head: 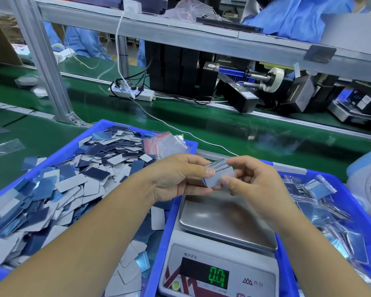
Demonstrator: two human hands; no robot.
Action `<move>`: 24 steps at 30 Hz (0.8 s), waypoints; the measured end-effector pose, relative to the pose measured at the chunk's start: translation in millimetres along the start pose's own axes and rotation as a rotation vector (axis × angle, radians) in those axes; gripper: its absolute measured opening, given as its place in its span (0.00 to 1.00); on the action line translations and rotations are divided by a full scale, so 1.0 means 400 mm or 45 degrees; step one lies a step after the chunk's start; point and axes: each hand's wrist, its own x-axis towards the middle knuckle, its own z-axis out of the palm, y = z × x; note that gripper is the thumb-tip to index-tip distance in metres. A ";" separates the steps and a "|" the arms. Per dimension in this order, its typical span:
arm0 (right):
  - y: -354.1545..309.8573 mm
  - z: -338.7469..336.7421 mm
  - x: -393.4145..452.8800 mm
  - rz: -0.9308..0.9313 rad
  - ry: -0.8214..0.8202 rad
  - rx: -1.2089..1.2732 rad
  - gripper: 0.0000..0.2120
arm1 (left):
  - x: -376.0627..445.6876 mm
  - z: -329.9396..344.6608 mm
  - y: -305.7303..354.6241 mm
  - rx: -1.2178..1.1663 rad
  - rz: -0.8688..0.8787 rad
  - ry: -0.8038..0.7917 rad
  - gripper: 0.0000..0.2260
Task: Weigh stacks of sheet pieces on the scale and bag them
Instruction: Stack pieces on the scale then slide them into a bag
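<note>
Scale (221, 249) sits nearest, pan bare, display reading 0.0. Above it, left hand (180, 179) and right hand (251, 181) each pinch one stack (220, 173). Loose pieces (58, 189) fill the left bin (120, 125); bagged ones (321, 198) lie right. Green counter (201, 125) runs beyond.

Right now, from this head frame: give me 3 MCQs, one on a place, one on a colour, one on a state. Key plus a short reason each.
1. Where is the stack of sheet pieces?
A. on the scale pan
B. held in both hands above the pan
C. in the left bin

2. What colour are the scale display digits?
A. red
B. green
C. white

3. The scale pan is:
A. bare
B. loaded with bags
C. covered by a lid

Key: B, left hand and right hand pinch it; B, digits glow green; A, nothing lies on it.
</note>
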 end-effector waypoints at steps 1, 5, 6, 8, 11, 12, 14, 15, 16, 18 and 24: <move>-0.001 0.000 0.001 0.010 -0.005 0.017 0.17 | 0.000 0.000 0.000 0.003 -0.005 -0.001 0.19; -0.002 -0.007 -0.001 0.017 0.018 0.009 0.18 | 0.000 -0.003 0.000 0.001 -0.019 -0.006 0.19; -0.002 -0.010 -0.001 0.013 0.031 -0.005 0.19 | 0.000 -0.003 -0.001 -0.006 -0.017 -0.008 0.18; -0.003 -0.015 -0.001 0.000 0.054 -0.025 0.20 | 0.000 -0.002 -0.001 -0.027 -0.006 -0.011 0.16; -0.009 -0.013 -0.003 -0.017 0.085 -0.028 0.19 | 0.001 -0.002 -0.001 -0.069 0.004 0.005 0.11; -0.010 -0.013 -0.003 -0.021 0.101 -0.022 0.18 | 0.003 -0.003 -0.001 -0.083 0.008 0.014 0.11; -0.011 -0.014 -0.003 -0.026 0.129 -0.020 0.17 | 0.004 -0.004 -0.001 -0.115 0.014 0.029 0.09; -0.012 -0.013 -0.002 -0.026 0.137 -0.022 0.16 | 0.004 -0.004 -0.001 -0.125 0.018 0.029 0.07; -0.013 -0.014 -0.002 -0.025 0.144 -0.016 0.15 | 0.004 -0.005 -0.001 -0.133 0.022 0.025 0.06; -0.012 -0.013 0.000 -0.017 0.162 0.021 0.14 | 0.005 -0.005 -0.002 -0.150 0.023 0.022 0.05; -0.012 -0.017 -0.001 -0.004 0.241 0.045 0.09 | 0.009 -0.002 -0.004 -0.225 0.031 0.062 0.06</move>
